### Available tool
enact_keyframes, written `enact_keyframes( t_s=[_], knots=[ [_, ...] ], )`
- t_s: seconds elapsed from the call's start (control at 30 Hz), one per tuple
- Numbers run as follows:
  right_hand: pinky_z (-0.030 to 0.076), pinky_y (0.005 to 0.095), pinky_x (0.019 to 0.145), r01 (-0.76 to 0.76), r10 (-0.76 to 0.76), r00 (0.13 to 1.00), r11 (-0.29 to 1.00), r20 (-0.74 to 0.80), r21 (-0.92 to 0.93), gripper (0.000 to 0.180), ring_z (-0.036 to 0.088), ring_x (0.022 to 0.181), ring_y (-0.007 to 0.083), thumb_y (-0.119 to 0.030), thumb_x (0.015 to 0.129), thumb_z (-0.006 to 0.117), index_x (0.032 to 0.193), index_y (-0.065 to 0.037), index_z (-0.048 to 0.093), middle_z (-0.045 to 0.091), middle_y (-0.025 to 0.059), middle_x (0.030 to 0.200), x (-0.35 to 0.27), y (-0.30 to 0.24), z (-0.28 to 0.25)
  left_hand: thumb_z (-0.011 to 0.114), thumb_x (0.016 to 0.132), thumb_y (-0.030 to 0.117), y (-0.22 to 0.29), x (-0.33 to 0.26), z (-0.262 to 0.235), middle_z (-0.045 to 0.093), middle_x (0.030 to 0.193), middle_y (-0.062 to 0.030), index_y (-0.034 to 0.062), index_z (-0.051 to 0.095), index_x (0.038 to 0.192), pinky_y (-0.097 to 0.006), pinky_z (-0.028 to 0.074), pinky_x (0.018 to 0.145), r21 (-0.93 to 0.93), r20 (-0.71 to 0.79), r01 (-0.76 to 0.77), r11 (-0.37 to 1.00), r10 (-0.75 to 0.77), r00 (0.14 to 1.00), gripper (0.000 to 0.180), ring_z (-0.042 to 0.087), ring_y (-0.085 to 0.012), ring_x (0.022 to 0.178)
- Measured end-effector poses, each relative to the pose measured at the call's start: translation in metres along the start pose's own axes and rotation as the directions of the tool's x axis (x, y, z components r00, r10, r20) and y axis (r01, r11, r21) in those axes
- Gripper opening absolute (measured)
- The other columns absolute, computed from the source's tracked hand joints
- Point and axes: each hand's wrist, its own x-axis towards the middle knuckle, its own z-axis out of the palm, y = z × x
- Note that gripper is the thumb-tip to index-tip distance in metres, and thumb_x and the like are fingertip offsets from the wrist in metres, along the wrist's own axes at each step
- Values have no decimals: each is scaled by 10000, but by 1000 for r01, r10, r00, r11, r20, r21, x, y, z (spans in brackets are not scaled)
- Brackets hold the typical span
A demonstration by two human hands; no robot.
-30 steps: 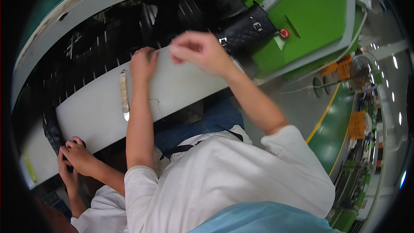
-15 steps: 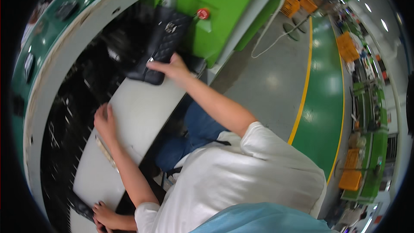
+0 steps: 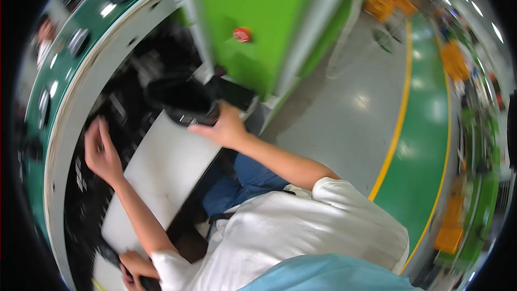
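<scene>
Grey floor, white worktop, black boot held

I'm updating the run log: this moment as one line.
right hand: gripping black boot | left hand: blurred, grip unclear | near: white worktop | background: red button on green panel

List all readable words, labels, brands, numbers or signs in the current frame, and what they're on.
None legible.
Black boot in the right hand: no lettering can be made out, blurred.
Red button on the green panel: any marking too small and blurred.
Orange crate beyond the walkway: too small to tell.
</scene>
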Motion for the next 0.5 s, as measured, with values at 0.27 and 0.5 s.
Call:
enact_keyframes(
  t_s=[0.27,0.5],
  knots=[
    [589,442,925,271,-272,961,962,48,20,599,716,1070,361,-179,779,912,1346,-72,748,752,123,1154,-4,2,14,839,962,344,5,190,-30,800,1313,-148,56,504,1585,-491,633,998,573,305,-324,753,171,937,763,788,-455,1074],
    [587,426,939,212,-226,965,971,132,113,617,712,1086,338,-226,881,813,1482,-113,728,761,101,1236,-9,13,8,701,1060,627,-51,257,8,691,1493,-228,109,659,1536,-450,463,1210,536,493,43,843,-354,795,705,611,-329,1435]
  ],
)
